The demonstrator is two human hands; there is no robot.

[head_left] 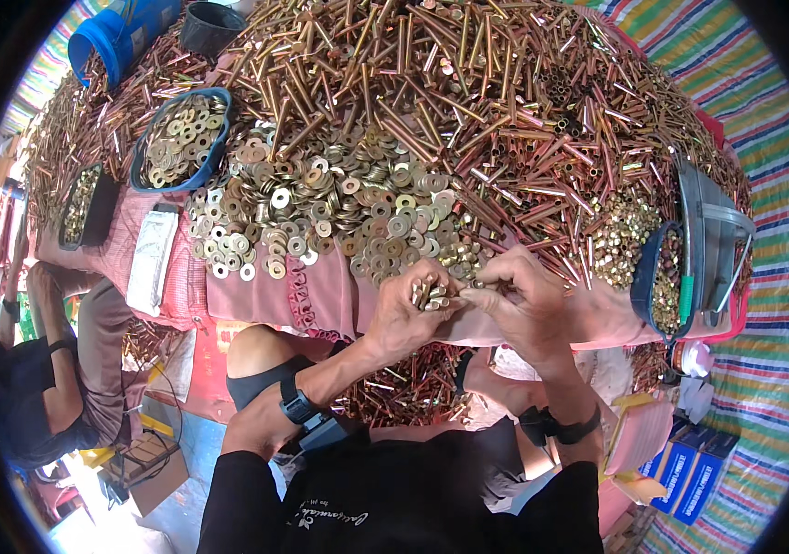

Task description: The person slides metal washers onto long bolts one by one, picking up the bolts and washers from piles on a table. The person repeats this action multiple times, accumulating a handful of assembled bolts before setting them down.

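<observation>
My left hand [402, 314] is closed around a bundle of brass-coloured metal pieces [430, 294], seen mostly end-on; they look like bolts or sleeves. My right hand [526, 303] is beside it, thumb and fingers pinched together at the bundle's right side. Whatever lies between those fingertips is too small to make out. Just beyond both hands spreads a heap of flat round washers [321, 208]. Behind and to the right of it, long brass-coloured bolts and tubes [542, 157] lie in a large pile. Small nuts [618, 242] form a heap to the right.
A blue-rimmed basin [141, 166] of washers and a dark tray [90, 205] stand left. Beyond them are a blue bucket [99, 51] and a black tub [211, 30]. A cut-open container [713, 240] with nuts is at right. Another person [44, 388] sits at left.
</observation>
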